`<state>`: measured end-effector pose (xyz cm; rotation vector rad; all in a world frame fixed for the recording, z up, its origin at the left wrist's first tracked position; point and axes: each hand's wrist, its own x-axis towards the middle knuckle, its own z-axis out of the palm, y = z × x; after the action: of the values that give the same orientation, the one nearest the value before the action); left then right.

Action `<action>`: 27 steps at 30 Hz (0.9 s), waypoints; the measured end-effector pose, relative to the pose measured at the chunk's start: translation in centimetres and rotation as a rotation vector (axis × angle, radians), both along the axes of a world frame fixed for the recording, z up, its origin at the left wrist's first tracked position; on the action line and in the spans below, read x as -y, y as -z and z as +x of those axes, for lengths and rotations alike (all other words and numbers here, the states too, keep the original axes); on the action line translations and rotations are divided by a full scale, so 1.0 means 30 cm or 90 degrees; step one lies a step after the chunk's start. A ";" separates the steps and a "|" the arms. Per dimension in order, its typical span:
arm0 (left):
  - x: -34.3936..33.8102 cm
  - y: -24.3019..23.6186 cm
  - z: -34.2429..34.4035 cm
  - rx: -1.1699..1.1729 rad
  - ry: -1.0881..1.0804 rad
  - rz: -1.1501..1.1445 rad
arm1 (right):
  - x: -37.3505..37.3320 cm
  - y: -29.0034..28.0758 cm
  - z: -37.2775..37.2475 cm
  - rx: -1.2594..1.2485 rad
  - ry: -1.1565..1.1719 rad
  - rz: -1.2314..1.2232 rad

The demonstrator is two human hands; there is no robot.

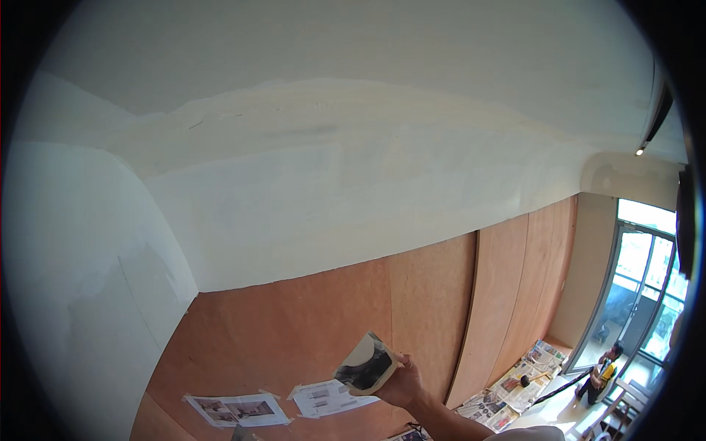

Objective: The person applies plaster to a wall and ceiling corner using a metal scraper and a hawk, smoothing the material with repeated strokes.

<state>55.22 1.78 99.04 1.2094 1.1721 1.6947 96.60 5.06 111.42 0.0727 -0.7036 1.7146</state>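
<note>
My right hand (pixel 403 381) comes up from the lower edge, closed on a flat square tool (pixel 365 365) that looks like a wide scraper, with a cream and dark face. It is held up in front of a reddish plywood wall (pixel 294 323), near two taped-up paper sheets (pixel 232 409). A grey blade-like tip (pixel 244 434) pokes in at the bottom edge; what holds it is out of frame. My left hand is not visible.
White patched plaster (pixel 346 184) spans the upper wall and ceiling. Newspapers (pixel 507 400) line the floor along the plywood. A person (pixel 599 375) in yellow and black is low by glass doors (pixel 636 287) at right, near furniture (pixel 625 411). A track light (pixel 641 149) hangs above.
</note>
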 end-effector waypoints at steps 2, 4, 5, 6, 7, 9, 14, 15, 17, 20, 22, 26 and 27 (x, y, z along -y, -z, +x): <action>0.041 0.007 -0.015 0.014 -0.016 0.002 | -0.009 -0.013 -0.008 0.055 0.055 0.022; 0.028 0.011 0.004 0.032 0.004 0.026 | -0.002 -0.058 -0.003 0.133 0.150 0.044; 0.009 0.008 0.031 0.059 0.033 0.040 | 0.026 -0.105 0.007 0.208 0.327 0.058; -0.012 0.014 0.052 0.157 0.086 0.031 | 0.057 -0.145 0.035 0.305 0.482 0.060; -0.015 -0.003 0.059 0.251 0.123 0.030 | 0.063 -0.201 0.029 0.364 0.630 0.161; -0.061 -0.002 0.059 0.488 0.177 -0.012 | 0.091 -0.377 0.014 0.542 0.925 0.396; -0.077 0.045 0.003 0.554 0.129 -0.003 | 0.242 -0.824 -0.156 1.074 1.229 0.852; -0.066 0.052 -0.018 0.546 0.119 0.010 | 0.255 -0.882 -0.219 1.120 1.208 0.889; -0.053 0.066 -0.041 0.551 0.102 -0.001 | 0.295 -0.977 -0.298 1.169 1.145 1.007; -0.024 0.045 -0.031 0.414 0.071 -0.021 | 0.388 -1.083 -0.389 1.292 0.941 1.108; 0.004 0.022 -0.008 0.021 -0.034 -0.033 | 0.422 -1.112 -0.422 1.362 0.839 1.152; -0.018 0.080 -0.036 0.340 0.028 -0.076 | 0.456 -1.120 -0.516 1.414 0.725 1.245; -0.038 0.131 -0.055 0.602 0.075 -0.094 | 0.455 -1.112 -0.536 1.413 0.708 1.274</action>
<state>53.57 2.92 95.11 0.2710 0.5955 1.7255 80.51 -8.58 144.78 0.7757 2.8036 1.2516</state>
